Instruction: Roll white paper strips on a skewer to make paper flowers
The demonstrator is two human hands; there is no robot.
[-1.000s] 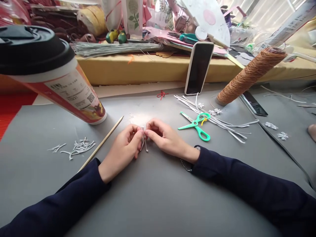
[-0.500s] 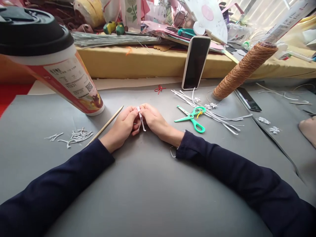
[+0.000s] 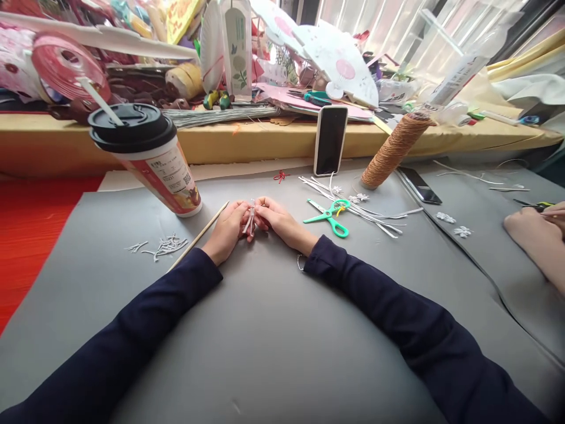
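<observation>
My left hand [image 3: 227, 231] and my right hand [image 3: 282, 221] meet above the grey mat [image 3: 265, 330], fingers pinched round a small piece of white cord [image 3: 249, 221] whose ends hang down between them. Beside my left hand lies a thin wooden stick [image 3: 198, 237], with a heap of short white cord scraps [image 3: 168, 245] further left. Open green-handled scissors [image 3: 329, 217] rest to the right of my right hand. Long white cords [image 3: 366, 212] and small white knotted flowers [image 3: 358, 197] lie behind and beside the scissors. A red knotted cord [image 3: 281, 176] sits beyond my hands.
A lidded paper cup [image 3: 163, 171] with a straw stands back left. An upright phone [image 3: 330, 141], a brown twine roll [image 3: 392, 150] and a flat phone [image 3: 419, 185] are at the back. Another person's hand [image 3: 536, 235] is at the right edge. Craft supplies crowd the yellow ledge [image 3: 265, 138].
The view has shifted back and up, showing more of the ledge and the cup. My fingers have moved slightly around the white cord, and more of the other person's hand shows.
</observation>
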